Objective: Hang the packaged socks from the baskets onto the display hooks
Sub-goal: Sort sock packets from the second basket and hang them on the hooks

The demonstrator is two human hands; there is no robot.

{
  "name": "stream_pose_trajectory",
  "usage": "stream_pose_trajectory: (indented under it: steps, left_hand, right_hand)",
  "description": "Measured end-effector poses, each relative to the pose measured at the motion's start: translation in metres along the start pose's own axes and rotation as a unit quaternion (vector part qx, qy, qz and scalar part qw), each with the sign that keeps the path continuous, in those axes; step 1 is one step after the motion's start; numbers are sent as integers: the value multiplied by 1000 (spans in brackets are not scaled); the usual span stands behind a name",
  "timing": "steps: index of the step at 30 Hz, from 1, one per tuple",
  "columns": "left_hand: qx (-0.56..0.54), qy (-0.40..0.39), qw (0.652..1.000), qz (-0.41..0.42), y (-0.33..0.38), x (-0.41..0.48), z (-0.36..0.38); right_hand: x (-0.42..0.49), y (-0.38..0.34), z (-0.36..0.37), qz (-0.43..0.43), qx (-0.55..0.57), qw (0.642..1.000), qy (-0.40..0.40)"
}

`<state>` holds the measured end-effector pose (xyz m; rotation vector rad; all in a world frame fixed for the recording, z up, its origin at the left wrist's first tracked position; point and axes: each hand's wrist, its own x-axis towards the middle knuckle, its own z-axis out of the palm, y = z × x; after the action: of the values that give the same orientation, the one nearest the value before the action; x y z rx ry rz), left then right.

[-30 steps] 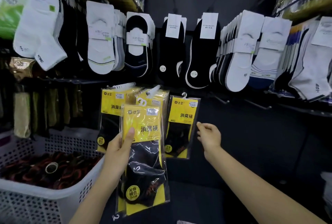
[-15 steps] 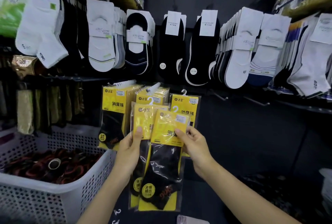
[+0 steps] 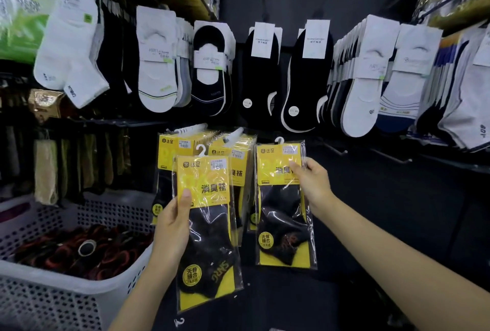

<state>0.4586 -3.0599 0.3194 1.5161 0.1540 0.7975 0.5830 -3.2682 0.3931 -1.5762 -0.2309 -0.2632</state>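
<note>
Packs now split apart, overlapped half second ago: right hand point(image 3: 313, 187) has carried one sock pack point(image 3: 281, 211) right of centre, fingers pinching its yellow header. Whether its hanger is on a hook, cannot tell. Left hand point(image 3: 172, 227) grips second pack point(image 3: 209, 237) at lower centre, thumb on front. Likely right pack hangs first, left one next. Behind: hung yellow packs point(image 3: 238, 160) crowd hooks. Lower left: white basket point(image 3: 66, 301) holding dark socks. Upper band: carded socks point(image 3: 262, 73), well clear.

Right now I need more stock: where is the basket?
In the head view, the basket sits at lower left, just left of the left hand and the pack it holds.
</note>
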Motion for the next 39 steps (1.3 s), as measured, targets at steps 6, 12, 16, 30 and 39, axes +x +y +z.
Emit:
stream_pose_trajectory:
  steps: [6, 12, 16, 30, 39]
  left_hand:
    - [-13, 4, 1000, -4, -3, 3, 0]
    - [-7, -8, 1000, -4, -3, 1, 6]
    - [4, -22, 1000, -17, -3, -2, 11]
    - [-23, -164, 985, -38, -1, -24, 48]
    - [-19, -291, 954, -66, -9, -31, 62]
  right_hand:
    - [21, 22, 8, 56, -22, 998, 37]
    - [18, 46, 0, 135, -1, 985, 111]
    - [-3, 60, -6, 124, -10, 983, 136]
    - [-82, 42, 15, 76, 84, 984, -140]
    - [-47, 20, -15, 58, 93, 994, 25]
